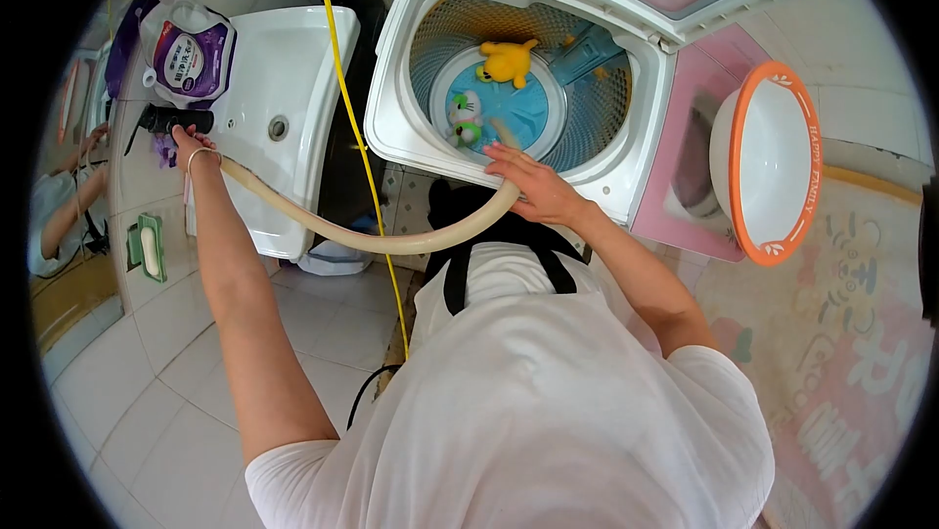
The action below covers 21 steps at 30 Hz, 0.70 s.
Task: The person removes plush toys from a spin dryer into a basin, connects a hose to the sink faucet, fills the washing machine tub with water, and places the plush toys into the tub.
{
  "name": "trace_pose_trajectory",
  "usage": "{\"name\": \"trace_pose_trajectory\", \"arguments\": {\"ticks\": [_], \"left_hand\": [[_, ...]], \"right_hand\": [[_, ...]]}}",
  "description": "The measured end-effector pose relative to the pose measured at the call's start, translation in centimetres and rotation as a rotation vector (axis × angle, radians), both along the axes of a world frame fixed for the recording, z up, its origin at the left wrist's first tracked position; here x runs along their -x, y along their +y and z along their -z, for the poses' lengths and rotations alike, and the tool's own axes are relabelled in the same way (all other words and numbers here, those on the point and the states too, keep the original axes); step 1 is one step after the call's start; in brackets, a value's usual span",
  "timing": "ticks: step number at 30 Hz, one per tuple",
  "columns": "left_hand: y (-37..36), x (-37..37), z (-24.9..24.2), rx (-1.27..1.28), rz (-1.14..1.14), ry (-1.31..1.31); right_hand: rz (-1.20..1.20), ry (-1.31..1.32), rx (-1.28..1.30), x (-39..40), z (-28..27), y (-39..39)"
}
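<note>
Over the open washer tub (618, 89), right hand (536, 189) is grasping a pale hose (367, 240), its end reaching inside near a yellow toy (507, 63). Beside the sink (289, 60), left hand (189, 144) is touching the black tap (176, 120); cannot tell its grip. Hose is sagging between hands.

Hose (357, 239): pale beige, bowed in one long sag before me; I hold it at the washer's (389, 109) near rim. Other end runs left toward the tap (196, 120): black, roughly level. Washer white, lid raised. On its blue tub floor: yellow toy (507, 63), white-and-green toy (465, 116) closer to me.
</note>
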<state>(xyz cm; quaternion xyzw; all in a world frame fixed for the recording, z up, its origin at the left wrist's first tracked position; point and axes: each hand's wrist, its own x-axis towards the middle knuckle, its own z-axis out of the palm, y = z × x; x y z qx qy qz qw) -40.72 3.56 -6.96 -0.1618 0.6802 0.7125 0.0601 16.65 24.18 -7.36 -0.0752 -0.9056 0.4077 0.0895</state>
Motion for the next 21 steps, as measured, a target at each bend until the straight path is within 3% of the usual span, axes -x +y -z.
{"name": "trace_pose_trajectory", "arguments": {"ticks": [21], "left_hand": [[0.24, -0.54, -0.42, 0.03, 0.002, -0.018]], "right_hand": [[-0.046, 0.034, 0.02, 0.51, 0.13, 0.16]]}}
